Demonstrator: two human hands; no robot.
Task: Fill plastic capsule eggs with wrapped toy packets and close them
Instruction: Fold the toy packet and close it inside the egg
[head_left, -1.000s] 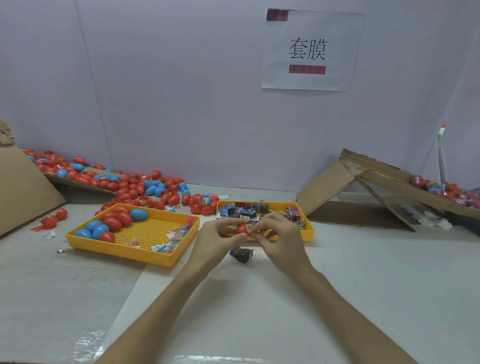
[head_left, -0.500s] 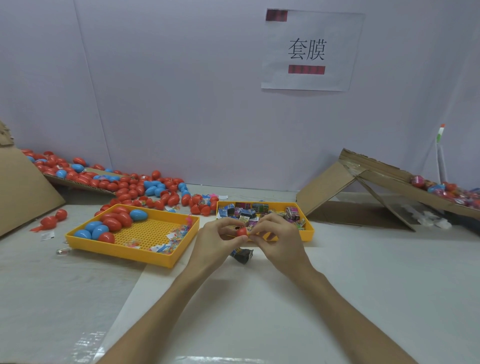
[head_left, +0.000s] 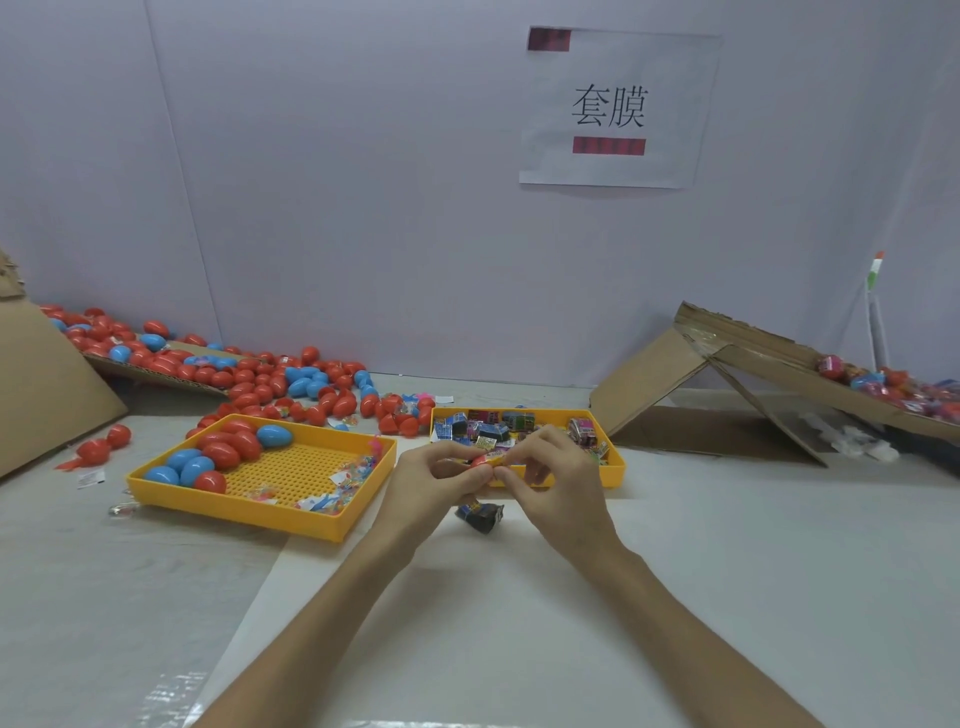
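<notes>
Red capsule egg (head_left: 480, 461): centre frame, between both hands.
Left hand (head_left: 431, 480): fingers curled round egg.
Right hand (head_left: 558, 478): fingertips pinching it.
Dark packet (head_left: 480, 515): surface (head_left: 727, 545) below hands.

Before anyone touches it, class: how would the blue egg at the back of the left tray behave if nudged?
The blue egg is rounded, so it would probably roll until the yellow tray wall or neighbouring red eggs stop it. Its shell shines, so it may be slippery. Being a plastic capsule, likely light.
</notes>
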